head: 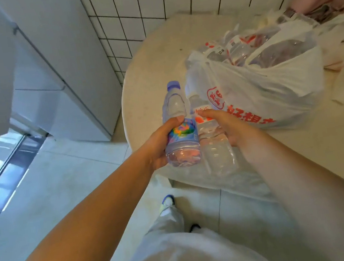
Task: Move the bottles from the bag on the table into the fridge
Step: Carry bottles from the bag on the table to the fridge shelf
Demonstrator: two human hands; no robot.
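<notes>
The left hand [157, 145] grips a blue-capped bottle [178, 127]. The right hand [227, 125] grips a red-labelled bottle [211, 138]. Both are at the counter's [157, 52] near edge, beside the bag [270, 88].

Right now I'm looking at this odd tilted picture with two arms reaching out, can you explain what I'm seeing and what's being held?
No machine here: a camera worn on a person's head looks down at their own arms. The left hand grips a water bottle with a purple cap and colourful label. The right hand holds a clear bottle with a red-and-white label. Both are held near the edge of a round pale table. On it sits a white plastic bag with red print, holding more bottles. A white fridge stands to the left.
</notes>
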